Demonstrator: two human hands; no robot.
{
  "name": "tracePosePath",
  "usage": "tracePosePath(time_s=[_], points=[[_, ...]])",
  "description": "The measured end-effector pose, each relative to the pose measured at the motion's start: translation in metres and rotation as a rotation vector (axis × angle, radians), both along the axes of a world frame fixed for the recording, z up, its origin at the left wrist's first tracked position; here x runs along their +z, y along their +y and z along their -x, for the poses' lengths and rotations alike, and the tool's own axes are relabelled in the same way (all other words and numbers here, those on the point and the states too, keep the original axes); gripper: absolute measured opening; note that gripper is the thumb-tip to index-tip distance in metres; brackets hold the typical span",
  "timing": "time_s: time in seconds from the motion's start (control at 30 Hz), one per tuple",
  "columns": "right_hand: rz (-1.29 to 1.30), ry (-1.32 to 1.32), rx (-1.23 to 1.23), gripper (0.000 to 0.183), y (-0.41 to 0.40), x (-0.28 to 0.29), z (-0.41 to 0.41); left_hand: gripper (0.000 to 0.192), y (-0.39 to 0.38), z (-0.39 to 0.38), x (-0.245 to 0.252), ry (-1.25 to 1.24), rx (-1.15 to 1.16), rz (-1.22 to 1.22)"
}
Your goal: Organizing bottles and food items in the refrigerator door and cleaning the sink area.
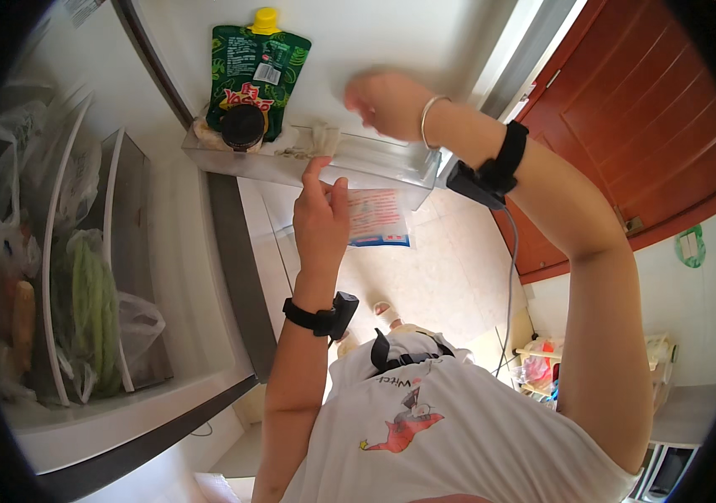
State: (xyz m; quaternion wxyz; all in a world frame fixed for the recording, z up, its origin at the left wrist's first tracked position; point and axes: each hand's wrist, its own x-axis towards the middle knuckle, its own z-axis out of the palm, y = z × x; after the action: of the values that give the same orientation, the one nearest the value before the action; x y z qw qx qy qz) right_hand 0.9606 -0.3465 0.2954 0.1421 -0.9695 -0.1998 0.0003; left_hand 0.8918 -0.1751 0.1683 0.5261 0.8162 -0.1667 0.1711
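My left hand (322, 220) is at the front of the clear door shelf (383, 157) of an open fridge, holding a flat plastic packet (378, 217) with red print and a blue edge, which hangs below the shelf's rim. To the right, my right hand (389, 105), blurred, is above the shelf with bent fingers; nothing shows in it. At the shelf's left end stand a green pouch (260, 69) with a yellow cap and a dark-lidded jar (243, 127). A small translucent bag (323, 139) lies in the shelf's middle.
On the left, the fridge interior has clear drawers (116, 251) with bagged green beans (91, 314) and other plastic bags. A red-brown wooden door (641, 126) is at the upper right. A cable (514, 270) hangs from the right wrist's black device. Tiled floor (440, 270) lies below.
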Motion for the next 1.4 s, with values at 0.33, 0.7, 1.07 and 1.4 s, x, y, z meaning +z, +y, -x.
tracePosePath(time_s=[0.33, 0.7, 1.07, 1.4], points=[[0.294, -0.182, -0.094, 0.02, 0.006, -0.004, 0.029, 0.04, 0.006, -0.003, -0.002, 0.095, 0.043, 0.002], [-0.237, -0.329, 0.063, 0.029, -0.064, 0.014, 0.096, 0.071, -0.012, 0.05, 0.04, 0.228, -0.033, 0.206], [-0.76, -0.138, 0.57, 0.029, -0.079, -0.025, 0.128, 0.079, -0.035, 0.121, 0.042, 0.52, -0.211, 0.558], [-0.567, 0.145, 0.78, 0.054, 0.001, -0.101, 0.177, 0.013, 0.04, 0.271, -0.046, 0.597, 0.382, 0.818]])
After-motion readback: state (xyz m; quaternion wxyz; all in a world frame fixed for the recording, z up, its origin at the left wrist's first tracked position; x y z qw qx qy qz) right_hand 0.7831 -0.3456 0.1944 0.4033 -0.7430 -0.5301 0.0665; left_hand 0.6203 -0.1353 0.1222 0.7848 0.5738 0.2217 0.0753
